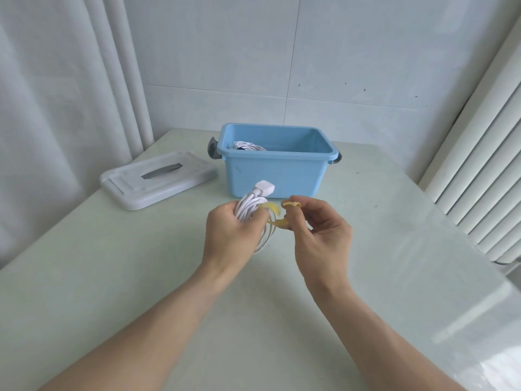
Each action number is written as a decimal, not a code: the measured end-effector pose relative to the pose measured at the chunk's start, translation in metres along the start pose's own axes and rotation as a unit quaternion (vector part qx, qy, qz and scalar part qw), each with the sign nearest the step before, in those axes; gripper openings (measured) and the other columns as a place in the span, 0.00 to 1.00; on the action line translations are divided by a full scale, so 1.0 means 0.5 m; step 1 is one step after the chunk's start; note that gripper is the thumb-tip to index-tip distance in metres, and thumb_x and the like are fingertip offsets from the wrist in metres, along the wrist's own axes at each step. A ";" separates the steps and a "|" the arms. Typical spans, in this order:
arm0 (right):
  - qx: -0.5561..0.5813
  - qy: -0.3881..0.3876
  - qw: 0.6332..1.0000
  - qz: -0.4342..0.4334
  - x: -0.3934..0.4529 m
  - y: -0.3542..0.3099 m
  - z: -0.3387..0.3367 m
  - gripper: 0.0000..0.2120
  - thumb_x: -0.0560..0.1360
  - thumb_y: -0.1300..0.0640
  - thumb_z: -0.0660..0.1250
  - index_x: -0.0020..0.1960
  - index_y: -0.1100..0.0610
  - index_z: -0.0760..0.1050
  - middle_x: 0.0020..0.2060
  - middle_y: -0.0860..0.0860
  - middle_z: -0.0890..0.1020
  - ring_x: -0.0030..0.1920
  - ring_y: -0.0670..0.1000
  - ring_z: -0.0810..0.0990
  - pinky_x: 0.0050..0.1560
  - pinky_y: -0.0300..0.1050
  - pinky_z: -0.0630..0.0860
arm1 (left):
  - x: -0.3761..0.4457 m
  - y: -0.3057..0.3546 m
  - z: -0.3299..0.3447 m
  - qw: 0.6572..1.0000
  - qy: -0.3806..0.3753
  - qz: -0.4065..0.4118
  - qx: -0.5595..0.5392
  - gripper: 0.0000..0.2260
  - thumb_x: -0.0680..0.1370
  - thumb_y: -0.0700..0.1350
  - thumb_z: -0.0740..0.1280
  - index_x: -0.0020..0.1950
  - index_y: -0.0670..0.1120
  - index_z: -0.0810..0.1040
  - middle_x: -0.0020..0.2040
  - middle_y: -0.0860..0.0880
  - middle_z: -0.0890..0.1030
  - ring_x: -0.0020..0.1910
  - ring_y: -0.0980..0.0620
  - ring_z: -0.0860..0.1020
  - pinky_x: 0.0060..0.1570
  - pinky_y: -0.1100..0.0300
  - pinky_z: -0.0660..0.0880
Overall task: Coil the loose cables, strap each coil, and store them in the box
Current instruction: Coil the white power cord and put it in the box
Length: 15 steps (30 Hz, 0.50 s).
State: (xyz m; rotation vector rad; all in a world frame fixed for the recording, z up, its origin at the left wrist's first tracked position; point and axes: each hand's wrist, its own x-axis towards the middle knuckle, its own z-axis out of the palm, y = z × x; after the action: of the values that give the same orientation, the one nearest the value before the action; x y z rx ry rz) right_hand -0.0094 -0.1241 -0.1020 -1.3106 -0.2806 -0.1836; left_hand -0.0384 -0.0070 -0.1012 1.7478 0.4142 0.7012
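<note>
Bright, soft daylight; glare bottom-right, wide-angle edge warp.

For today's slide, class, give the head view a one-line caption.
Left hand grips a coiled white cable while right hand stretches a yellow strap around it, before the open blue box.

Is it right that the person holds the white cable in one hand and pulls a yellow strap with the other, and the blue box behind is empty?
Not quite. The head view shows the blue box already has a white coiled cable inside. The rest is right: the left hand grips the white cable and the right hand pulls the yellow strap.
</note>
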 end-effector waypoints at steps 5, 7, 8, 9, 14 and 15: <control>0.008 -0.063 0.998 -0.007 -0.001 0.001 -0.003 0.07 0.76 0.68 0.71 0.45 0.58 0.83 0.41 0.53 0.87 0.40 0.52 0.84 0.41 0.46 0.81 | 0.017 -0.004 -0.005 0.996 0.031 -0.076 -0.044 0.11 0.72 0.48 0.72 0.34 0.42 0.79 0.25 0.53 0.68 0.28 0.50 0.64 0.30 0.59 0.64; 0.016 -0.115 0.993 -0.005 -0.002 -0.001 -0.006 0.06 0.76 0.69 0.70 0.45 0.59 0.82 0.40 0.53 0.87 0.40 0.50 0.83 0.40 0.42 0.79 | 0.023 -0.007 -0.010 0.994 0.037 -0.085 -0.051 0.12 0.73 0.48 0.71 0.33 0.43 0.77 0.27 0.49 0.69 0.29 0.48 0.65 0.30 0.59 0.64; 0.030 -0.135 0.990 -0.001 -0.002 -0.002 -0.007 0.06 0.76 0.70 0.69 0.46 0.61 0.81 0.39 0.54 0.86 0.40 0.50 0.84 0.42 0.41 0.79 | 0.026 -0.007 -0.013 0.994 0.039 -0.086 -0.052 0.13 0.73 0.47 0.71 0.33 0.43 0.76 0.28 0.47 0.69 0.29 0.48 0.65 0.30 0.59 0.64; 0.045 -0.149 0.988 0.003 -0.003 -0.003 -0.007 0.06 0.77 0.71 0.67 0.46 0.62 0.80 0.39 0.54 0.86 0.40 0.50 0.84 0.44 0.39 0.78 | 0.027 -0.006 -0.015 0.994 0.038 -0.087 -0.051 0.13 0.74 0.47 0.71 0.32 0.43 0.74 0.28 0.46 0.68 0.29 0.48 0.65 0.29 0.60 0.63; 0.181 -0.080 0.976 0.091 0.002 -0.010 0.002 0.06 0.82 0.69 0.59 0.51 0.61 0.72 0.38 0.55 0.81 0.40 0.56 0.85 0.54 0.54 0.82 | 0.022 -0.004 -0.017 0.995 0.004 -0.079 -0.054 0.16 0.75 0.46 0.71 0.29 0.44 0.72 0.25 0.52 0.66 0.25 0.51 0.62 0.25 0.62 0.61; 0.218 -0.059 0.966 0.126 0.002 -0.012 0.002 0.06 0.82 0.68 0.58 0.51 0.60 0.72 0.38 0.55 0.78 0.36 0.55 0.83 0.51 0.55 0.82 | 0.019 -0.005 -0.015 0.997 -0.009 -0.063 -0.050 0.15 0.75 0.46 0.71 0.31 0.43 0.73 0.25 0.52 0.66 0.26 0.51 0.63 0.26 0.61 0.62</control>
State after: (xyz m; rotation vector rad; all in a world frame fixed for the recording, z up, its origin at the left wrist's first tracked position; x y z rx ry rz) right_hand -0.0101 -0.1245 -0.0957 -0.9082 -0.2368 0.1664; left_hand -0.0360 0.0049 -0.1002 1.6184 0.4654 0.6069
